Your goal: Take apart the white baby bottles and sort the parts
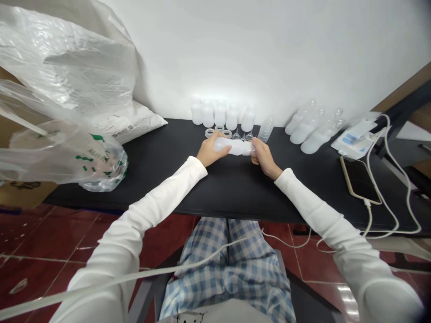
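A translucent white plastic bottle (235,146) lies sideways above the black table (188,188), held between both hands. My left hand (210,151) wraps around its base end. My right hand (262,154) is closed on its neck end, where a cap or ring seems to be. Just behind the hands lie a few white rings (218,132) and clear nipples (243,135). A small clear bottle (266,129) stands next to them.
A row of white bottles (220,113) stands against the wall; more finished bottles (313,128) lie at the right. A phone (360,179) on a white cable and a white packet (353,137) are at far right. Plastic bags (63,112) fill the left.
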A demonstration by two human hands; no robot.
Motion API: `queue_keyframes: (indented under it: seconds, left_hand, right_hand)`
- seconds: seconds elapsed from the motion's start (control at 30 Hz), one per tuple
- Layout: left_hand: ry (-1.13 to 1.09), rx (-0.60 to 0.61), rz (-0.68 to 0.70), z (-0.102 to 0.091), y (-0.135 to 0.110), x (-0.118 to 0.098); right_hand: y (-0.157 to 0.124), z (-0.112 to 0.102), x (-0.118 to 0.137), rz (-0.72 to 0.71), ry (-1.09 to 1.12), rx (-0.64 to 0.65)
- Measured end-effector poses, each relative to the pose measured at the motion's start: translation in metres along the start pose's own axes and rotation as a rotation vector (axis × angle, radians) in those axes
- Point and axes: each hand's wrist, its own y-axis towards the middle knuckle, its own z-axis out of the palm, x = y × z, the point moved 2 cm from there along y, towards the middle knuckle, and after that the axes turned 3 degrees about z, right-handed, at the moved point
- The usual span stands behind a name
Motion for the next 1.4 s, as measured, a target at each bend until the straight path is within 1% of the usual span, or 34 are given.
queue_keyframes:
  seconds: [0.03, 0.07, 0.1, 0.17, 0.23, 0.3, 0.33, 0.47, 0.53, 0.6, 0.67, 0.73, 0.83, 0.93, 1.0, 1.1, 1.17, 1.27, 1.4]
  left_hand:
    - [0.076, 0.020, 0.054, 0.000, -0.001, -0.002]
    - [0.126, 0.036, 0.097, 0.001, -0.002, -0.003]
    - [0.147, 0.043, 0.130, 0.002, -0.003, -0.003]
    - [0.125, 0.024, 0.155, 0.006, -0.004, -0.001]
    - [0.054, -0.002, 0.144, 0.012, -0.004, 0.003]
    - [-0.003, 0.024, 0.156, 0.019, -0.005, 0.006]
    - [-0.009, 0.065, 0.180, 0.022, -0.006, 0.007]
    - [0.120, 0.342, 0.264, 0.030, -0.011, -0.001]
    - [0.190, 0.463, 0.273, 0.029, -0.013, -0.008]
    - [0.233, 0.511, 0.277, 0.026, -0.013, -0.013]
    - [0.276, 0.510, 0.271, 0.023, -0.011, -0.015]
    - [0.338, 0.490, 0.251, 0.021, -0.010, -0.013]
    - [0.432, 0.389, 0.176, 0.019, -0.008, -0.005]
    - [0.509, 0.252, 0.084, 0.018, -0.007, 0.004]
    - [0.544, 0.185, 0.025, 0.018, -0.007, 0.012]
    - [0.554, 0.107, -0.039, 0.018, -0.007, 0.023]
    - [0.530, 0.068, -0.041, 0.019, -0.007, 0.029]
    - [0.498, 0.066, -0.035, 0.019, -0.007, 0.030]
    - [0.505, 0.122, -0.031, 0.017, -0.006, 0.023]
  right_hand:
    - [0.001, 0.000, 0.000, 0.084, 0.080, 0.013]
    - [0.001, 0.000, 0.001, 0.136, 0.141, 0.027]
    - [0.001, 0.000, 0.002, 0.154, 0.187, 0.042]
    - [0.002, 0.001, 0.004, 0.102, 0.252, 0.062]
    - [0.003, 0.004, 0.004, -0.019, 0.263, 0.041]
    - [0.005, 0.007, 0.000, -0.134, 0.180, -0.001]
    - [0.006, 0.007, -0.002, -0.173, 0.117, -0.019]
    - [0.008, 0.001, -0.003, -0.338, -0.106, -0.086]
    - [0.007, -0.008, 0.002, -0.466, -0.250, -0.177]
    - [0.007, -0.022, 0.006, -0.570, -0.418, -0.332]
    - [0.009, -0.041, 0.007, -0.610, -0.555, -0.522]
    - [0.013, -0.063, 0.005, -0.590, -0.652, -0.700]
    - [0.023, -0.093, -0.002, -0.486, -0.782, -0.805]
    - [0.028, -0.113, -0.011, -0.331, -0.834, -0.860]
    - [0.029, -0.119, -0.017, -0.276, -0.878, -0.871]
    - [0.029, -0.121, -0.024, -0.294, -0.922, -0.902]
    - [0.028, -0.121, -0.026, -0.305, -0.941, -0.934]
    - [0.027, -0.120, -0.022, -0.355, -0.954, -0.972]
    - [0.018, -0.116, -0.006, -0.520, -0.942, -1.059]
